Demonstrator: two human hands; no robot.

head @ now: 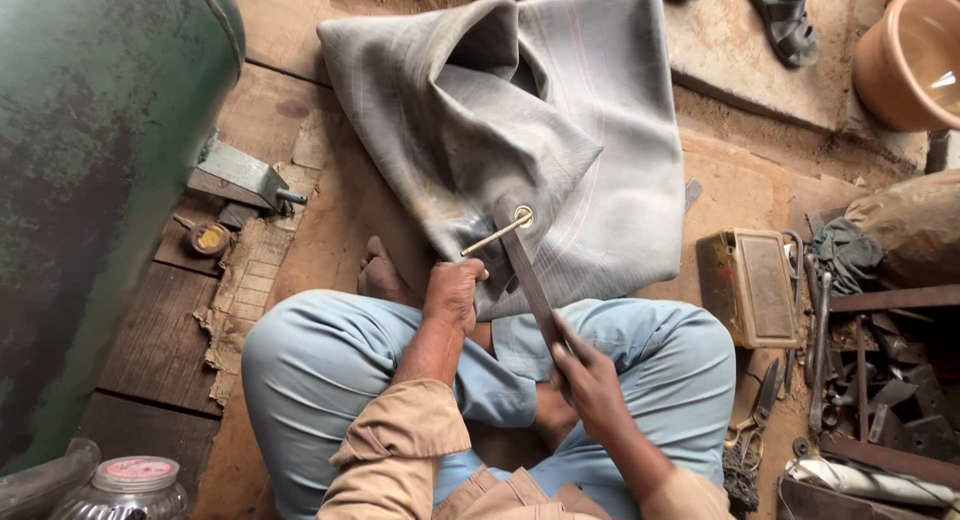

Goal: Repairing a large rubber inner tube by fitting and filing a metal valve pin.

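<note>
Just beyond the left hand (455,292), a folded grey rubber inner tube (540,130) lies on the floor, its brass valve stem (497,231) sticking out toward that hand, which is closed around the tube's near edge. To its right, the right hand (585,375) grips a flat metal file (530,285), angled up so its tip touches the valve base. Farther right sit a rusty metal box (750,285) and scissors (755,410).

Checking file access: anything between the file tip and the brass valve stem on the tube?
Nothing visible. The file, held by the right hand, reaches the valve stem directly; the left hand grips the stem's outer end, beside the file's line.
</note>
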